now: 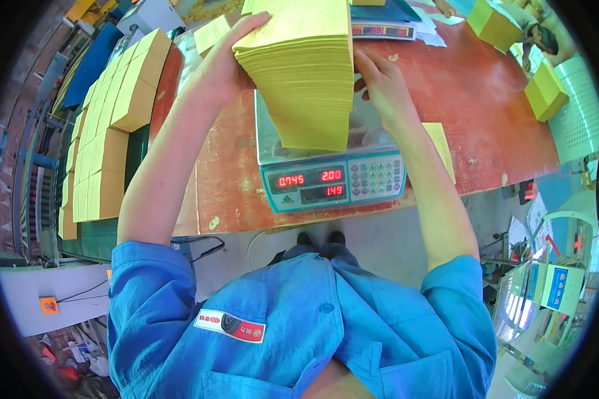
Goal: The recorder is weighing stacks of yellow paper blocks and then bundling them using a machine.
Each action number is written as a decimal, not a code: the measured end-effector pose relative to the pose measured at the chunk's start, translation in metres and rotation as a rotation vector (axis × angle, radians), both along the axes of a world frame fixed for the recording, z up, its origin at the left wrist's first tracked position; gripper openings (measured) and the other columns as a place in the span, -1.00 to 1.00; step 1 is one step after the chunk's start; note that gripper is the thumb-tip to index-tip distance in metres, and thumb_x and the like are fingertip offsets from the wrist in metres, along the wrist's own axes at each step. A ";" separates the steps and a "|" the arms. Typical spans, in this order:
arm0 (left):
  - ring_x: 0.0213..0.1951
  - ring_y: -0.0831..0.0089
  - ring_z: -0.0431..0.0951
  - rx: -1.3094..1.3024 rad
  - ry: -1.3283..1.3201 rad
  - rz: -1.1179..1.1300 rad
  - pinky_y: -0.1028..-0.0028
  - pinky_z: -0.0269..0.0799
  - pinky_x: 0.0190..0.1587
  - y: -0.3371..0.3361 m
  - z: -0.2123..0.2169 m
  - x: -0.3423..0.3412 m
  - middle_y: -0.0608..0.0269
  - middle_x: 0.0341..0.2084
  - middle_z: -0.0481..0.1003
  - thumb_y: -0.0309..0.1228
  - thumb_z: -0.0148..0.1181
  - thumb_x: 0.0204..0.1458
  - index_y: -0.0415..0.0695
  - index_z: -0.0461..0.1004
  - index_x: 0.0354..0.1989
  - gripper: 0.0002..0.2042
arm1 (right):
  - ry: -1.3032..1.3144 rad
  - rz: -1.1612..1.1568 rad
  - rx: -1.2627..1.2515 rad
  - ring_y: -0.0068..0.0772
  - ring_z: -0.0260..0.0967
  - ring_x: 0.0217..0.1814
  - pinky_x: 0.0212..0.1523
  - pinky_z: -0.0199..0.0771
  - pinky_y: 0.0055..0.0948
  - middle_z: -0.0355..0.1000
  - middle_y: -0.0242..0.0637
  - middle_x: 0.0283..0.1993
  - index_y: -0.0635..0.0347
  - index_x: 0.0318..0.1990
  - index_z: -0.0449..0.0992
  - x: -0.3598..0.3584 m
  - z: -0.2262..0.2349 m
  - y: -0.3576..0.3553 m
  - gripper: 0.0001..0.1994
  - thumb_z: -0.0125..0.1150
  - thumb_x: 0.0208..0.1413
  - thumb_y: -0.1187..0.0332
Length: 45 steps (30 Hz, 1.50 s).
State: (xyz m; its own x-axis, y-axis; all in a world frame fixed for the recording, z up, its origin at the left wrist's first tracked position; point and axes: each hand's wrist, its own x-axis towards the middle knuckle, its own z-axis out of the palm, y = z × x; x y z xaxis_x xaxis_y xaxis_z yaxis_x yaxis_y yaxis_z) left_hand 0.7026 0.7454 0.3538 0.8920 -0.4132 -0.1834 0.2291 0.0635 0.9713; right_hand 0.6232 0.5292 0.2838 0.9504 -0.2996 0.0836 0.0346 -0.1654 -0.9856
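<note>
A tall stack of yellow paper sheets (pixel 296 80) is at the top middle, its many sheet edges facing me. It is above the pan of a teal digital scale (pixel 333 186) with lit red digits and a keypad. My left hand (pixel 229 63) is closed on the stack's left side, thumb over the upper edge, other fingers partly hidden. On the right side, my right hand (pixel 383 83) has bent fingers against the stack, their tips partly hidden behind it. Whether the stack's lower end touches the pan, I cannot tell.
Rows of yellow paper stacks (pixel 106 146) stand at the left. The worn red table (pixel 472 106) carries a second scale (pixel 383 31) at the far side and a yellow sheet pile (pixel 440 149) by my right forearm. A co-worker (pixel 539 40) is at the far right near more yellow stacks (pixel 546 92).
</note>
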 end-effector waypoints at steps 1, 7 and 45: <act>-0.06 0.52 0.47 0.002 0.006 -0.002 0.30 0.38 -0.04 -0.001 -0.002 0.000 0.35 -0.09 0.50 0.08 0.25 -0.02 0.00 0.46 0.08 -0.44 | -0.045 -0.005 -0.055 -0.39 0.47 -0.18 -0.18 0.45 -0.45 0.52 -0.21 -0.18 0.30 0.00 0.53 0.003 -0.001 0.000 -0.57 -0.01 0.26 0.09; 0.02 0.50 0.43 -0.014 -0.088 0.122 0.33 0.34 0.03 0.004 -0.021 0.011 0.33 -0.03 0.47 0.13 0.11 0.08 -0.06 0.38 0.17 -0.39 | -0.195 -0.093 -0.297 -0.28 0.33 0.18 0.21 0.24 -0.28 0.44 -0.09 0.13 0.21 0.08 0.51 0.009 -0.022 -0.004 -0.55 -0.05 0.29 0.05; 0.38 0.11 0.07 1.548 -0.741 0.398 0.11 -0.11 0.38 0.213 -0.278 -0.156 0.05 0.34 0.14 -0.12 -0.10 0.21 -0.03 0.19 0.34 -0.46 | 0.313 0.278 0.799 -0.29 0.49 -0.13 -0.06 0.45 -0.35 0.52 -0.11 -0.16 0.41 0.02 0.45 -0.233 -0.164 -0.018 -0.68 -0.05 0.25 0.35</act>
State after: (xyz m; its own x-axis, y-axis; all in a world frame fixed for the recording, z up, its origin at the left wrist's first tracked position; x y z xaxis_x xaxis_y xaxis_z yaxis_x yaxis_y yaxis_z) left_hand 0.5470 0.9583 0.0754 0.9559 -0.0244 0.2928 -0.0471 -0.9964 0.0708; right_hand 0.3898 0.5112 0.1195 0.9416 0.0866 -0.3254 -0.3179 0.5474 -0.7741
